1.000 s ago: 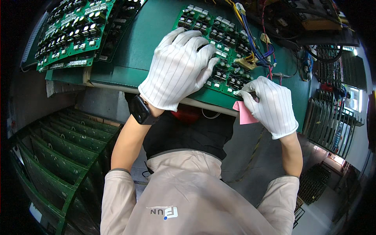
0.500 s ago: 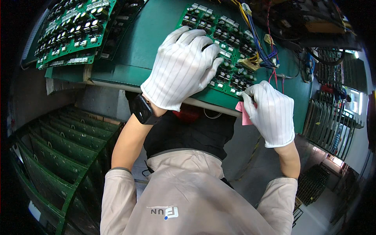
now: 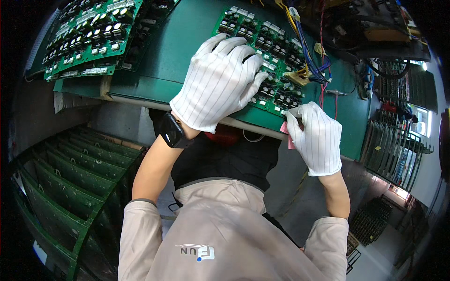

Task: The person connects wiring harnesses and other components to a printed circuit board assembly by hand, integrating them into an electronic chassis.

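Note:
A green circuit board panel [image 3: 267, 61] packed with white connectors and black parts lies on the green table. My left hand [image 3: 215, 84], in a white striped glove, lies over the panel's left part. Its fingers are apart and slightly curled, with the tips on the components. At the panel's near right corner my right hand [image 3: 316, 136], gloved alike, has thumb and forefinger pinched together. What sits between those fingertips is too small to tell. A pink slip [image 3: 287, 133] shows beside the right thumb, at the table's front edge.
Several populated circuit boards [image 3: 89, 40] are stacked at the far left of the table [image 3: 178, 51]. A bundle of coloured wires [image 3: 309, 56] hangs over the panel's right side. Dark green slotted racks [image 3: 70, 173] stand at the lower left, and more racks [image 3: 393, 145] at the right.
My right hand has shifted slightly left, its pinch still at the panel's near right corner. The wires beside the panel have swayed a little. My left hand has hardly moved.

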